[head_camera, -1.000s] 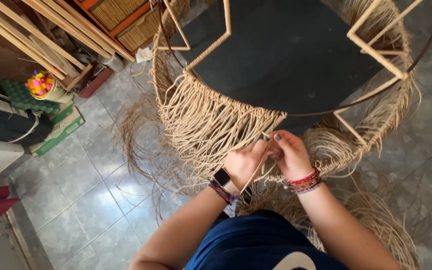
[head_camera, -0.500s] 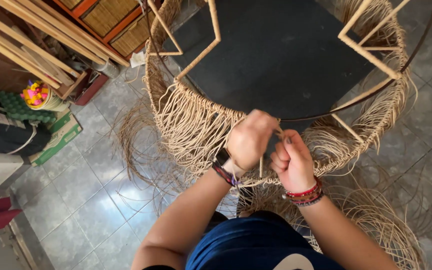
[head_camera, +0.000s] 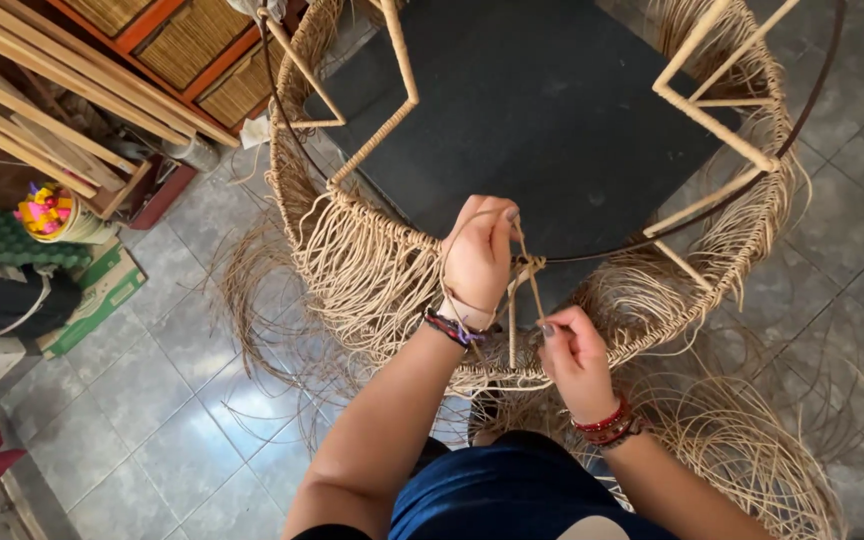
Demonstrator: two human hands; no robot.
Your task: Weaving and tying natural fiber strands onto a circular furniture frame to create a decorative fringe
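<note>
- left hand (head_camera: 479, 255) now higher than a second ago, up at the dark metal ring (head_camera: 592, 257)
- right hand (head_camera: 574, 352) now apart, lower, pinching a cord (head_camera: 533, 290)
- cord now taut between both hands

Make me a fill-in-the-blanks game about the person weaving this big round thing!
1. The left hand pinches a strand at the dark metal ____.
2. The right hand wears ____ bracelets.
3. The woven fibre strands are ____ in colour.
4. The floor is covered in grey ____.

Missing words: ring; red; tan; tiles
</note>
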